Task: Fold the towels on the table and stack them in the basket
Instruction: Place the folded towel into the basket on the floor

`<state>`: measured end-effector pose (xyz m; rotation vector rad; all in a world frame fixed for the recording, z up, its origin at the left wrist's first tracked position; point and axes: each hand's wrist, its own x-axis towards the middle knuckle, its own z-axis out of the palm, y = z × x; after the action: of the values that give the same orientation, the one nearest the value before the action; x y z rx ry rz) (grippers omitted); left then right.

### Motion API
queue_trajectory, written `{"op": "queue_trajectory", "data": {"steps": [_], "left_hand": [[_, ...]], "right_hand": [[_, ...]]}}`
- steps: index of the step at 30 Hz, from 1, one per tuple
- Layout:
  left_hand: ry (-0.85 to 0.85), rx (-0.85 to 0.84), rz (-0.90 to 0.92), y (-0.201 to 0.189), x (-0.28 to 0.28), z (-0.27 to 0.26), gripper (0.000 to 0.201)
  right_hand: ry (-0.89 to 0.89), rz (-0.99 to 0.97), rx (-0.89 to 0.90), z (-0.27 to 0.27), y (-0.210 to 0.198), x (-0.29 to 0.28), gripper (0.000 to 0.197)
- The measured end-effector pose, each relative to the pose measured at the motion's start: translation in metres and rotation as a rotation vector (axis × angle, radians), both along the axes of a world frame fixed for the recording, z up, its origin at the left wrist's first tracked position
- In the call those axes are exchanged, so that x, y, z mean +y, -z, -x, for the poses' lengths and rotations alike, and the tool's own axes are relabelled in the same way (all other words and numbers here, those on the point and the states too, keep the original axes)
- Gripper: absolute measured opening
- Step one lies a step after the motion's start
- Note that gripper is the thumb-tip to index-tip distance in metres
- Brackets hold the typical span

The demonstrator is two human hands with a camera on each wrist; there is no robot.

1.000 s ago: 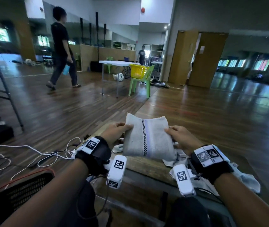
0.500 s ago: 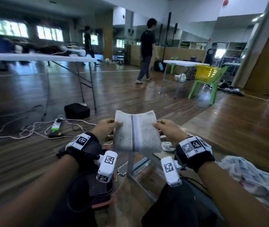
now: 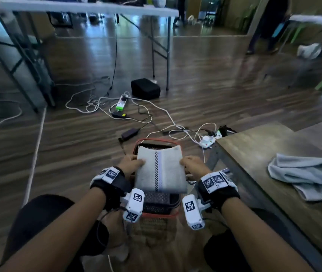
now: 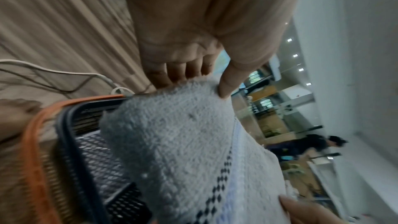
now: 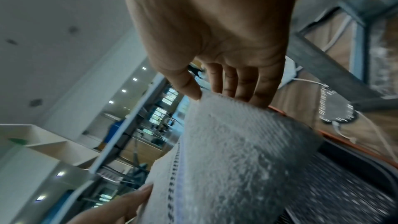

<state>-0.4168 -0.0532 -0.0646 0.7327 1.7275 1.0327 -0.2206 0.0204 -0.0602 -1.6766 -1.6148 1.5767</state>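
Note:
A folded grey towel [image 3: 160, 169] with a dark checked stripe and a pale lilac band hangs level just above the black mesh basket [image 3: 154, 141] with its orange rim, which stands on the floor between my knees. My left hand [image 3: 131, 163] pinches the towel's left edge, thumb on top and fingers [image 4: 172, 74] under. On the opposite edge my right hand [image 3: 192, 163] pinches the same way, as the right wrist view shows on the towel [image 5: 237, 142]. The basket [image 4: 86, 151] appears below the towel [image 4: 183, 142] in the left wrist view. An unfolded light blue towel [image 3: 307, 178] lies crumpled on the wooden table [image 3: 254, 150] at right.
White cables, a power strip [image 3: 121, 104] and adapters trail over the wooden floor beyond the basket. A black box [image 3: 145, 88] sits by the legs of a white folding table [image 3: 89, 7]. A person's legs [image 3: 264, 26] show at the far right.
I have turned left and looked down; both hands carried the folded towel off the table side and lowered it over the basket, which now lies straight below it.

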Motion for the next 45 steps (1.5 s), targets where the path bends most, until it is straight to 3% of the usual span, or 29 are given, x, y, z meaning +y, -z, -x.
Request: {"op": "queue_trajectory", "data": {"steps": [4,8,14,17,20,29,32,34,36,39,45], "left_hand": [[0.002,0.05,0.191,0.083,0.032,0.023,0.009],[0.034,0.137,0.306,0.159,0.077,0.04,0.02],[0.063,0.185,0.408,0.259,0.153,0.057,0.024],[0.095,0.171,0.435,0.299,0.184,0.067,0.028],[0.092,0.185,0.427,0.327,0.21,0.076,0.029],[0.025,0.247,0.373,0.371,0.232,0.077,0.032],[0.008,0.283,0.337,0.376,0.231,0.075,0.031],[-0.003,0.346,0.308,0.377,0.231,0.071,0.033],[0.011,0.454,0.238,0.376,0.228,0.064,0.044],[0.121,0.709,0.086,0.38,0.221,0.054,0.055],[0.485,1.003,0.105,0.413,0.207,0.056,0.057]], "right_hand": [[-0.046,0.097,-0.196,0.033,0.076,0.025,0.01],[-0.048,0.171,-0.337,0.058,0.148,0.066,0.017],[0.066,0.229,-0.383,0.094,0.267,0.131,0.035],[0.094,0.252,-0.397,0.105,0.307,0.157,0.028],[0.136,0.238,-0.399,0.117,0.331,0.183,0.012],[0.13,0.171,-0.379,0.125,0.372,0.207,0.045],[0.179,0.125,-0.387,0.13,0.373,0.202,0.044],[0.199,0.034,-0.431,0.135,0.37,0.196,0.045],[0.104,-0.186,-0.535,0.14,0.366,0.186,0.053],[-0.134,-0.46,-0.671,0.143,0.371,0.174,0.06],[-0.274,-0.468,-0.75,0.137,0.41,0.163,0.064]]}}
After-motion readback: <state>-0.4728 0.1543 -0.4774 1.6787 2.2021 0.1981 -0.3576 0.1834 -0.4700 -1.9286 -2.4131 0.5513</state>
